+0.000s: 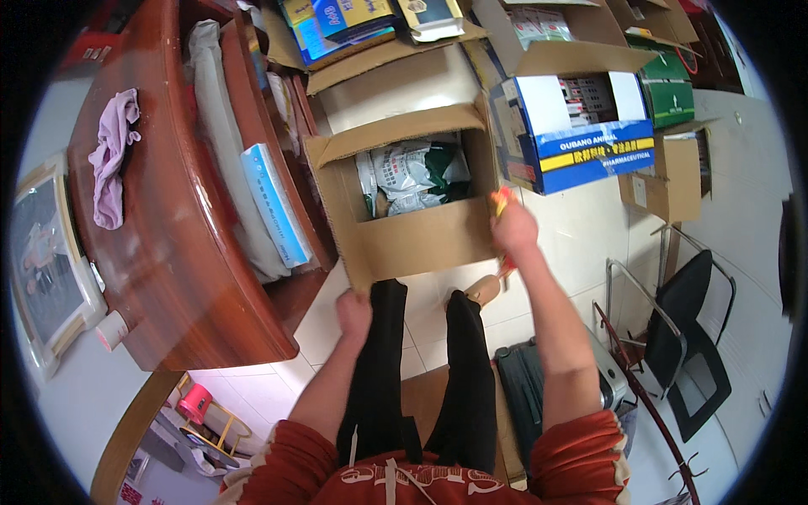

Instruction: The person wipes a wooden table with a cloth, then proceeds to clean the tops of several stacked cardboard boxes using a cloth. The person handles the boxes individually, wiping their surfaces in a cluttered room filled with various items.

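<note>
An open cardboard box (423,237) stands before me on the tiled floor, its flaps spread. Inside lie several white and green printed plastic pouches (410,170). My left hand (353,314) is closed on the lower left corner of the box's near flap. At the box's right side, my right hand (516,228) grips a small red and yellow object (502,197). Part of that object also shows below the fist; its exact kind is blurred and partly hidden by the fingers.
A blue and white carton (593,154) stands right of the box. More open cartons, one with blue boxes (341,25), line the back. A wooden desk (183,252) bounds the left, holding a lilac cloth (113,158). A chair (685,315) and suitcase (521,391) are right.
</note>
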Motion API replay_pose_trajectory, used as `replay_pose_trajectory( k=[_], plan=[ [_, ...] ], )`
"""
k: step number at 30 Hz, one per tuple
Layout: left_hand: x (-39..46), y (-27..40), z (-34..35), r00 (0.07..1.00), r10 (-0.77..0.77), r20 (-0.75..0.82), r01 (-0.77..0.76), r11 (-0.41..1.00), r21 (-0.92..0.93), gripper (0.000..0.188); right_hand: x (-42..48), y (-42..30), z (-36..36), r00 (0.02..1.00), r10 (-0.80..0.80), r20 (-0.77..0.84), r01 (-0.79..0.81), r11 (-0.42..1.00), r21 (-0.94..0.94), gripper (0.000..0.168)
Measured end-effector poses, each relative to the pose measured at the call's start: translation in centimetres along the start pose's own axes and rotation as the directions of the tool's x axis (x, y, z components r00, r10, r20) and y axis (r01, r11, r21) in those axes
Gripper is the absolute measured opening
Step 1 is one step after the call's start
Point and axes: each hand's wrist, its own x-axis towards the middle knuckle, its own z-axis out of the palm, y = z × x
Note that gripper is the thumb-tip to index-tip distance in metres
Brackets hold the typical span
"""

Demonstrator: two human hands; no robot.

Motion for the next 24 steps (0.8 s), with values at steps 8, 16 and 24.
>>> replay_pose_trajectory(
  k=[8, 16, 24],
  plan=[
    [2.1, 8.8, 2.9, 0.996, 0.030, -0.082, -0.035, 0.998, -0.052, 0.030, 12.2, 0.8, -6.4, 0.993, -0.025, -0.116, 0.015, 0.996, -0.084, 0.031],
    [4.3, 12.3, 1.9, 0.989, 0.002, -0.145, -0.005, 1.000, -0.016, 0.034, 15.0, 3.0, -9.0, 0.974, -0.130, -0.185, 0.126, 0.992, -0.029, 0.036],
    [9.5, 15.6, 0.3, 0.974, 0.017, -0.224, -0.026, 0.999, -0.036, 0.030, 18.4, 3.6, -10.8, 0.949, -0.147, -0.279, 0.156, 0.988, 0.010, 0.037]
  ],
)
